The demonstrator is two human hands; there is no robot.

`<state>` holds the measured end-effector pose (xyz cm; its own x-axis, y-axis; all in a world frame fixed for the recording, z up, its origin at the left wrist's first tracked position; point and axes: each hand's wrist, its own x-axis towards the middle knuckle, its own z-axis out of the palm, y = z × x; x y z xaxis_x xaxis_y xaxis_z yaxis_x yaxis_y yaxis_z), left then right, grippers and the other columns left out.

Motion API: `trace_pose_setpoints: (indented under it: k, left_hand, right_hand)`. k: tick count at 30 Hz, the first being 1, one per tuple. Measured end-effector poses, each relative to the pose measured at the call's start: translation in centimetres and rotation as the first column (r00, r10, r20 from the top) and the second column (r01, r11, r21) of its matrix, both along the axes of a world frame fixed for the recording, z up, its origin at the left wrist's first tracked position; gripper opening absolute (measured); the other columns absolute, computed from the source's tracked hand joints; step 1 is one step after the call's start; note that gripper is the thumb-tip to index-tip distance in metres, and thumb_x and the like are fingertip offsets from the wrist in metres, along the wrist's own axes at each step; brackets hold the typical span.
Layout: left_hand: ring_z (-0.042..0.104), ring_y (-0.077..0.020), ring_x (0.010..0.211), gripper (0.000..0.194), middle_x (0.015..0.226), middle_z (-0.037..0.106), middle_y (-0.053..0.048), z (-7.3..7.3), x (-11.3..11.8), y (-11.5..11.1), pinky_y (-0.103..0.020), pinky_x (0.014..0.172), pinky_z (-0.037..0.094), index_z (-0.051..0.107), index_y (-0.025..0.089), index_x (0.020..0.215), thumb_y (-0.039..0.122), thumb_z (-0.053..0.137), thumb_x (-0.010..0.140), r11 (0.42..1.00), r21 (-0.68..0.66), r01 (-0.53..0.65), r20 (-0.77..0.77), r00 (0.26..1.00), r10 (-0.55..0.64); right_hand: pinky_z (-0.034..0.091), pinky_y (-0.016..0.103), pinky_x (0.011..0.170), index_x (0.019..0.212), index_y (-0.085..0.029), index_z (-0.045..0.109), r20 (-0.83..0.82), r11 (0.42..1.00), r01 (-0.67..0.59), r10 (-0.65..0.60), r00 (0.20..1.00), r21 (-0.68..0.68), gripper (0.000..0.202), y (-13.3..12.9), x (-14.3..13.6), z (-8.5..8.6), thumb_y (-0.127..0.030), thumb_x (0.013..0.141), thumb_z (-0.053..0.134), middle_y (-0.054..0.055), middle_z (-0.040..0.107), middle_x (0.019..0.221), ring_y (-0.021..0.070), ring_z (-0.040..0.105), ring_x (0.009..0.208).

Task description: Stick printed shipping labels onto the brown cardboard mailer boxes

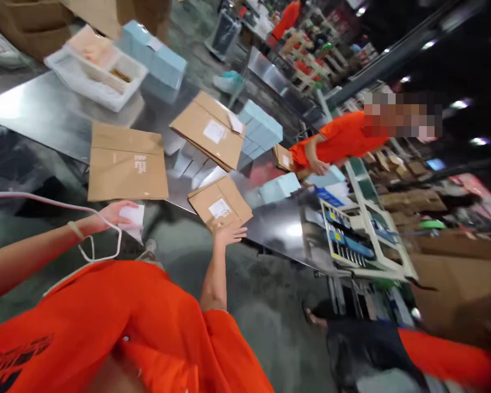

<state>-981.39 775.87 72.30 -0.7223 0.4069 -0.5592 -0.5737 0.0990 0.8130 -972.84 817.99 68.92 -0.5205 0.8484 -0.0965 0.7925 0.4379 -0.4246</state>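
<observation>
My left hand point(113, 215), with a band round its wrist, is closed on a folded white paper slip point(134, 219) in front of the table. A white cord hangs beside that wrist. My right hand point(228, 233) lies with fingers stretched out at the near edge of a flattened cardboard carton point(234, 197) that bears a white label point(220, 208). Left of it, a second flat carton point(126, 164) with white print juts over the table edge. Farther back, another labelled carton point(204, 128) rests on small white-blue boxes, a slip on top.
The metal table point(276, 224) runs diagonally. It holds a white bin point(102, 98), stacks of light blue boxes point(262, 128) and a white rack point(352, 240) at the right. A co-worker in orange point(339, 139) stands across the table; another person point(442, 349) is at lower right.
</observation>
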Motion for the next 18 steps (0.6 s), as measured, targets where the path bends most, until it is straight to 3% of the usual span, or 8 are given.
trace_pose_setpoints:
  k: [2,3,4,6,8,11,15,18]
  left_hand:
    - [0.069,-0.0228,0.101,0.087,0.107,0.079,-0.004,0.4,0.3,0.5,-0.033,0.093,0.056,0.069,0.012,0.122,0.021,0.102,0.042,0.991,0.058,-0.117,-0.017,0.993,0.118]
    - [0.069,-0.0231,0.103,0.082,0.11,0.08,-0.005,0.5,0.5,0.6,-0.034,0.095,0.056,0.07,0.012,0.123,0.019,0.101,0.048,0.985,0.079,-0.156,-0.01,0.987,0.157]
    - [0.07,-0.0232,0.104,0.076,0.111,0.081,-0.006,0.6,0.6,0.6,-0.035,0.096,0.057,0.071,0.011,0.124,0.017,0.099,0.054,0.977,0.091,-0.191,0.007,0.982,0.191]
    - [0.072,-0.023,0.1,0.057,0.106,0.082,-0.007,0.8,0.8,0.5,-0.037,0.095,0.057,0.073,0.009,0.122,0.011,0.093,0.069,0.956,0.102,-0.274,0.088,0.96,0.266]
    - [0.073,-0.0217,0.094,0.039,0.097,0.081,-0.006,0.8,0.9,0.2,-0.038,0.094,0.057,0.075,0.007,0.117,0.004,0.086,0.08,0.923,0.093,-0.374,0.177,0.918,0.354]
    - [0.073,-0.0179,0.087,0.029,0.09,0.079,-0.004,0.5,0.7,-0.4,-0.036,0.095,0.057,0.073,0.005,0.124,0.0,0.073,0.095,0.868,0.07,-0.492,0.223,0.855,0.467]
    - [0.07,-0.016,0.079,0.051,0.081,0.075,-0.001,-0.3,0.9,-1.1,-0.033,0.085,0.054,0.05,0.004,0.167,0.023,0.056,0.119,0.837,0.069,-0.544,0.189,0.83,0.524]
    - [0.069,-0.0165,0.077,0.077,0.079,0.075,0.003,-0.8,1.6,-1.1,-0.032,0.081,0.052,0.043,0.015,0.177,0.03,0.077,0.109,0.852,0.116,-0.511,0.152,0.857,0.493]
  right_hand:
    - [0.056,0.049,0.109,0.156,-0.014,0.065,-0.169,0.949,-0.284,0.26,0.951,-0.134,0.067,-5.0,-2.2,0.0,-0.03,0.093,0.082,0.032,0.069,0.15,0.0383,0.07,0.137]
    - [0.058,0.045,0.106,0.146,-0.017,0.07,-0.293,0.843,-0.478,0.405,0.866,-0.248,0.06,-8.0,-3.1,-0.1,-0.028,0.089,0.083,0.025,0.075,0.144,0.0357,0.071,0.134]
    - [0.06,0.042,0.102,0.138,-0.02,0.072,-0.417,0.657,-0.659,0.517,0.747,-0.367,0.056,-11.0,-3.7,-0.5,-0.028,0.085,0.086,0.019,0.079,0.137,0.0332,0.073,0.13]
    - [0.061,0.036,0.091,0.127,-0.023,0.071,-0.596,0.274,-0.816,0.572,0.564,-0.509,0.055,-16.4,-4.4,-1.3,-0.032,0.077,0.094,0.01,0.083,0.119,0.0287,0.077,0.113]
    - [0.058,0.031,0.078,0.117,-0.024,0.067,-0.667,0.077,-0.81,0.525,0.529,-0.581,0.055,-20.1,-4.8,-2.1,-0.038,0.073,0.096,0.001,0.08,0.092,0.0234,0.075,0.088]
    - [0.05,0.026,0.067,0.109,-0.026,0.059,-0.683,0.03,-0.769,0.439,0.584,-0.639,0.053,-22.4,-5.3,-2.8,-0.039,0.071,0.094,-0.01,0.061,0.067,0.0159,0.059,0.062]
    - [0.044,0.025,0.064,0.106,-0.028,0.054,-0.705,0.092,-0.779,0.369,0.606,-0.621,0.046,-22.9,-6.7,-2.2,-0.034,0.074,0.086,-0.013,0.049,0.064,0.0134,0.048,0.06]
    - [0.041,0.026,0.063,0.095,-0.026,0.058,-0.677,0.108,-0.788,0.448,0.583,-0.607,0.031,-23.2,-8.0,-1.5,-0.032,0.076,0.082,-0.012,0.042,0.062,0.0135,0.043,0.06]
